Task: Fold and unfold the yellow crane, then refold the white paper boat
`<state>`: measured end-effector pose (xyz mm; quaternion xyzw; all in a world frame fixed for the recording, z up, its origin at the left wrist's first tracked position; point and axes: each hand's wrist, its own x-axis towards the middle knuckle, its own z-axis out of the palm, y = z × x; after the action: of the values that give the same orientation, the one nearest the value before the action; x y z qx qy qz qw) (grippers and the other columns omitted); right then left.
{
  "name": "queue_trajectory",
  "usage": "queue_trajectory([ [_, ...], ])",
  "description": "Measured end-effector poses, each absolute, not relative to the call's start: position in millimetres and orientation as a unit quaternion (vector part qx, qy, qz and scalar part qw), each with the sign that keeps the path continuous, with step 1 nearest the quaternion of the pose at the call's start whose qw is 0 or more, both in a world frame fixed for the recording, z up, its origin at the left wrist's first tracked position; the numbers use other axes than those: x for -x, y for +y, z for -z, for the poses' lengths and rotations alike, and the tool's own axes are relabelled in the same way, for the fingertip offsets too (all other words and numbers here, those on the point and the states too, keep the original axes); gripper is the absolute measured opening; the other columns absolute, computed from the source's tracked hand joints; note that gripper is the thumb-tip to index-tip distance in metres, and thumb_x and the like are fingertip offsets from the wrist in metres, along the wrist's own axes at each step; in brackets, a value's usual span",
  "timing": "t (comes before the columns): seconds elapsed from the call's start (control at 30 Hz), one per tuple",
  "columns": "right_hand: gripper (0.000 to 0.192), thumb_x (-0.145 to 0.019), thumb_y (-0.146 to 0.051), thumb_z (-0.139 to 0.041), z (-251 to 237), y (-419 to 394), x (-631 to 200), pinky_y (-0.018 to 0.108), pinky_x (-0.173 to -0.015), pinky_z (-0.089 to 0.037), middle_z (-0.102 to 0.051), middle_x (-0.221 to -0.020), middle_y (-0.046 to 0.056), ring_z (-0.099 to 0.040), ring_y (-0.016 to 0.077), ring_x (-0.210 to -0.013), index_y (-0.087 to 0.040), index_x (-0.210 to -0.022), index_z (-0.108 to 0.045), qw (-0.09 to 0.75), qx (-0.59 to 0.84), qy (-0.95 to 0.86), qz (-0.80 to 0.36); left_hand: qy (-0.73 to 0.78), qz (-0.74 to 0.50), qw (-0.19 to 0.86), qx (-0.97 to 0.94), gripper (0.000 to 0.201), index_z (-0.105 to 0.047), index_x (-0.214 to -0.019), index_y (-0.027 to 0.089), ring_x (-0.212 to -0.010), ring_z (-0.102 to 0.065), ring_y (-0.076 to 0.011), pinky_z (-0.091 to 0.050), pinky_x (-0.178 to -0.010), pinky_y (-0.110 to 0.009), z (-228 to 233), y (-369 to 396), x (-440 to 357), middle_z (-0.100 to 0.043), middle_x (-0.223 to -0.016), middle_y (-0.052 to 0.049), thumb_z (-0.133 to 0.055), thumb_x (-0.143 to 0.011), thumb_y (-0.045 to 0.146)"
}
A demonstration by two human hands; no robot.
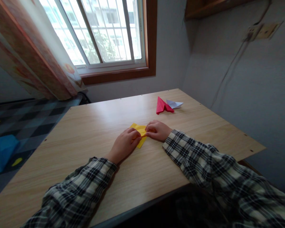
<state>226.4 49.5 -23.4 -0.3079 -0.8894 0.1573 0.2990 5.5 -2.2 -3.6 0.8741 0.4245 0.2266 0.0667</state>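
A small sheet of yellow paper (141, 128) with creases lies on the wooden table, between my two hands. My left hand (125, 142) closes on its left side and covers part of it, thumb and fingers pinched near the middle. From the other side, my right hand (158, 129) pinches the right edge of the paper with thumb and curled fingers. The fingertips of both hands are close together over a fold. Parts of the paper under the left hand are hidden.
Beyond my right hand, a red folded paper plane (163, 106) touches a white paper boat (174, 104) on the table (104, 120). At the left, a blue object (2, 152) rests on a checked cloth (38, 117). A window and wall stand behind the table.
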Motion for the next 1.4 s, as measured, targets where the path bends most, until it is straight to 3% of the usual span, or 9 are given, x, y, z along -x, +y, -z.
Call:
queue_trajectory([
  [0.3, 0.010, -0.085, -0.023, -0.067, 24.7, 49.4, -225.8, 0.031, -0.080, -0.048, -0.068, -0.087, 0.007, -0.061, 0.0172, -0.084, -0.016, -0.077, -0.069, 0.312, 0.303, -0.884, -0.171, 0.425, -0.223, 0.051, -0.876, 0.016, -0.063, -0.086, 0.019, -0.087, -0.058, -0.0200, -0.048, -0.078, -0.034, 2.7, -1.2, -6.3, -0.064, -0.091, -0.005, -0.052, -0.095, 0.026],
  [0.6, 0.005, -0.083, -0.016, -0.066, 22.2, 47.9, -225.4, 0.030, -0.081, -0.047, -0.067, -0.085, 0.005, -0.060, 0.0164, -0.083, -0.017, -0.081, -0.070, 0.301, 0.317, -0.885, -0.163, 0.441, -0.222, 0.044, -0.869, 0.015, -0.064, -0.097, 0.018, -0.091, -0.060, -0.0218, -0.050, -0.083, -0.038, 3.9, -1.6, -6.7, -0.066, -0.097, -0.006, -0.050, -0.092, 0.021],
  [0.93, 0.015, -0.080, -0.009, -0.063, 21.8, 46.9, -224.2, 0.029, -0.082, -0.048, -0.068, -0.087, 0.004, -0.061, 0.0153, -0.084, -0.017, -0.087, -0.073, 0.296, 0.327, -0.883, -0.161, 0.408, -0.225, 0.041, -0.884, 0.022, -0.069, -0.104, 0.021, -0.093, -0.059, -0.0213, -0.051, -0.085, -0.039, 7.9, 0.5, -4.4, -0.066, -0.099, -0.006, -0.052, -0.092, 0.016],
  [1.4, 0.030, -0.091, -0.029, -0.061, 25.6, 42.6, -221.4, 0.040, -0.101, -0.040, -0.065, -0.116, 0.011, -0.054, 0.0242, -0.111, -0.016, -0.117, -0.068, 0.238, 0.381, -0.890, -0.079, 0.408, -0.217, 0.054, -0.885, 0.026, -0.074, -0.103, 0.024, -0.094, -0.059, -0.0210, -0.051, -0.087, -0.039, 7.2, 0.4, -4.1, -0.066, -0.100, -0.006, -0.056, -0.088, 0.012],
])
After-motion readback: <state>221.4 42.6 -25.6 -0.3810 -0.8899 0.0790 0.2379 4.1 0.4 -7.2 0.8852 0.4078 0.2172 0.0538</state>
